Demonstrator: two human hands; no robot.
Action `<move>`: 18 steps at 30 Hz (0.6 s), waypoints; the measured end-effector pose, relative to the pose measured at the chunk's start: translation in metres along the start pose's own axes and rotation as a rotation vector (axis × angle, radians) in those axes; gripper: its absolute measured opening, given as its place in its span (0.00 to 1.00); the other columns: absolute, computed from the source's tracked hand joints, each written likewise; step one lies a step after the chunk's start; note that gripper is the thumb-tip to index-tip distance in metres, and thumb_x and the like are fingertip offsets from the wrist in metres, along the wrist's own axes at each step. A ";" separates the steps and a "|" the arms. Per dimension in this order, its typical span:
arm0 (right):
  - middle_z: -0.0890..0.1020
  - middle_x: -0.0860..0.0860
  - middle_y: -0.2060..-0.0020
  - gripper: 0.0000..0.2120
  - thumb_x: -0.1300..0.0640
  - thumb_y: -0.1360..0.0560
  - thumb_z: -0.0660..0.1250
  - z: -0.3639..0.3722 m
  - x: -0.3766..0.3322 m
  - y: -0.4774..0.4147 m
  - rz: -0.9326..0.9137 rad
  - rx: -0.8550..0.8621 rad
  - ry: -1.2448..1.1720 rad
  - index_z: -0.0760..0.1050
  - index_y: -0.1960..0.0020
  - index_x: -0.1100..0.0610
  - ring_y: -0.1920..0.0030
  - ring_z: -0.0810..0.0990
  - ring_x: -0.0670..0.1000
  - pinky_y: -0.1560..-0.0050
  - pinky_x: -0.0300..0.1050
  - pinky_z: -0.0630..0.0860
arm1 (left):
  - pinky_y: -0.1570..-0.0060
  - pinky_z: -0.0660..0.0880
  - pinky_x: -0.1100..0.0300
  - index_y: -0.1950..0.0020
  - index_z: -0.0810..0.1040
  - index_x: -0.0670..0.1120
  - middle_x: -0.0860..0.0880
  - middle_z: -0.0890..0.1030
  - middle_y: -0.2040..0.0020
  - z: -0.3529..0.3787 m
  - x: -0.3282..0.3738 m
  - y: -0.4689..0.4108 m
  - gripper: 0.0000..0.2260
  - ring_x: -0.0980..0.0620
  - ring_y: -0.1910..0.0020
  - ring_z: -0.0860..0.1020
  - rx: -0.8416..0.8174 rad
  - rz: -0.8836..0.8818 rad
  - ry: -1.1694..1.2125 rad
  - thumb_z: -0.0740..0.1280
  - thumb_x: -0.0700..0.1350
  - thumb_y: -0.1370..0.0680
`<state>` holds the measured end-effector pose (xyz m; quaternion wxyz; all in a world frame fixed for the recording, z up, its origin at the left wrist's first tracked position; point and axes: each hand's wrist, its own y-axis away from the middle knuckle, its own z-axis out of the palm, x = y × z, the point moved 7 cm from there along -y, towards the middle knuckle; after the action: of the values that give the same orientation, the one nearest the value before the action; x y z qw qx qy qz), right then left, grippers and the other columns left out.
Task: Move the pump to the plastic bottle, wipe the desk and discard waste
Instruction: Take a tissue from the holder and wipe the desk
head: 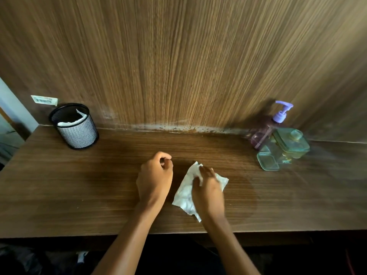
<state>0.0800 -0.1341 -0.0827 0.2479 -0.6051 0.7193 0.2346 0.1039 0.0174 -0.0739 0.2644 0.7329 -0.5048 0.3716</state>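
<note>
Wooden desk (59,187) set against a wood-grain wall panel (178,56). The right hand (207,190) lies palm down on a crumpled white tissue (185,192) at the desk's centre front, fingers spread flat over it and pressing it to the surface rather than closed around it. The left hand (155,176) sits just beside the tissue, apart from it, fingers curled loosely inward and holding nothing. At the far right, by the wall, stands a purple-tinted plastic bottle (262,133) with the lilac pump (282,112) fitted on its neck. A clear green-tinted glass bottle (282,149) with a square lid is directly in front of it, touching or nearly so; which cannot be told. At the far left stands a black mesh bin (76,128), upright, with white paper (69,122) inside. A small label (44,100) is stuck to the wall above it.
</note>
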 end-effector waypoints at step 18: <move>0.44 0.53 0.23 0.35 0.38 0.22 0.42 0.011 0.061 -0.049 0.140 0.027 0.482 0.39 0.24 0.58 0.24 0.39 0.52 0.25 0.55 0.41 | 0.62 0.78 0.59 0.52 0.78 0.47 0.52 0.81 0.63 -0.045 -0.012 -0.010 0.06 0.55 0.63 0.81 0.215 -0.019 0.434 0.62 0.41 0.23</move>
<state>0.1203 -0.1812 -0.1320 0.0605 -0.5889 0.8008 0.0907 0.0980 0.0616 -0.0579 0.2906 0.6645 -0.3869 0.5695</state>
